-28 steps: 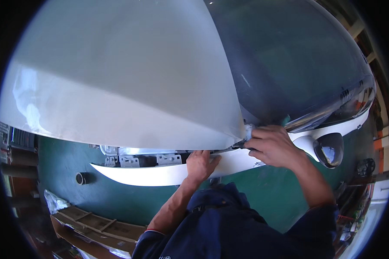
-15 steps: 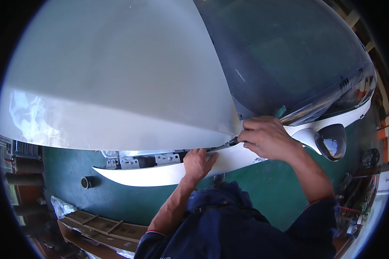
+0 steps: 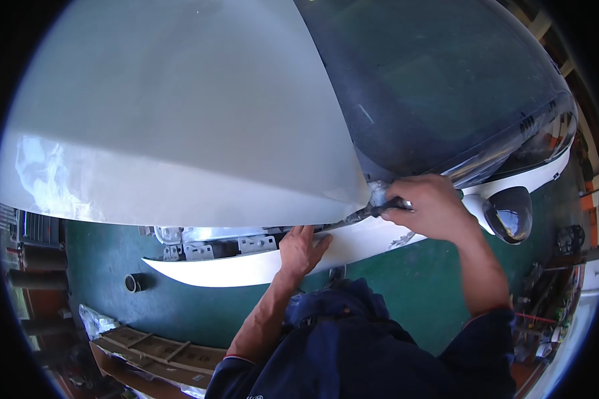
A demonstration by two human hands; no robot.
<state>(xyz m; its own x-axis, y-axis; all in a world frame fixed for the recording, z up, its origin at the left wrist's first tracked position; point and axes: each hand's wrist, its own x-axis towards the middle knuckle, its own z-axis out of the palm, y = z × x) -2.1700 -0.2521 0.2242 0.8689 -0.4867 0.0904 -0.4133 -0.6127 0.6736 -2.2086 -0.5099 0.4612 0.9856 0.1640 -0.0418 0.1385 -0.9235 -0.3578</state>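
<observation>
White paint fills the head view: the right hand [image 3: 434,206] has edged toward the mirror [image 3: 508,214], baring the dark tool [image 3: 385,207] pinched in its fingers by the hood's [image 3: 199,126] corner, so the work there now shows. Its wrist bends inward. The left hand [image 3: 302,251] rests, thumb spread, on the fender [image 3: 226,271]; whether its fingertips grip, I can't tell.

Right hand [image 3: 432,206] has a dark tool [image 3: 391,206] by the back corner of the hood [image 3: 180,133], left hand [image 3: 301,253] is on the fender [image 3: 246,269] along the hood's edge, and the mirror [image 3: 508,214] is off right of the hood.
</observation>
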